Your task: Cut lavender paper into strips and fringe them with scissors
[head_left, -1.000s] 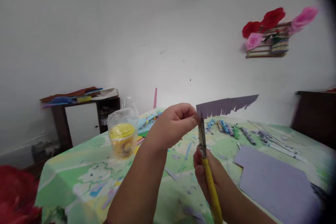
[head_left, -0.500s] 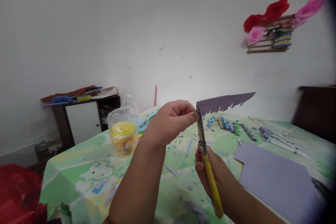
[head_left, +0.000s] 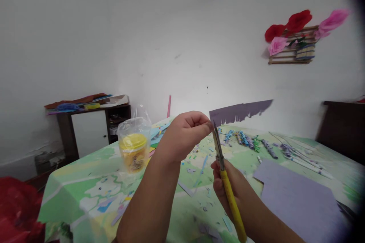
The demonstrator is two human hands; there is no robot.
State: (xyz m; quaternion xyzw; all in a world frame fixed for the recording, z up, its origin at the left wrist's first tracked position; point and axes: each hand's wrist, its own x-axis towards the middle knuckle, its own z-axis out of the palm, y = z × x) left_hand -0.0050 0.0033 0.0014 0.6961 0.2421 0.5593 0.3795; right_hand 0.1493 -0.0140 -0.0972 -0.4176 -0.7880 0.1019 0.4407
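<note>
My left hand [head_left: 186, 134] pinches the near end of a purple paper strip [head_left: 242, 112] between thumb and fingers. The strip points away to the right, and its lower edge is cut into a ragged fringe. My right hand [head_left: 228, 180] is closed on a pair of scissors [head_left: 232, 205] with yellow handles, held upright. The blade tips are at the strip's near lower corner, close to my left fingertips, and stand slightly apart. Over the table's right side lies a larger sheet of purple paper [head_left: 296, 197] with a notch in its left edge.
Paper scraps [head_left: 185, 188] litter the patterned green tablecloth [head_left: 71, 182]. A yellow-lidded tub [head_left: 134, 152] in a clear bag stands at left. Fringed paper rolls [head_left: 245, 138] and white sticks [head_left: 309, 165] lie at the back right. Dark scissors [head_left: 346, 209] show at the right edge.
The scissor tips have shifted to the left along the strip's lower edge, and the blades have parted a little. The strip sits slightly further left; the view has tilted slightly upward.
</note>
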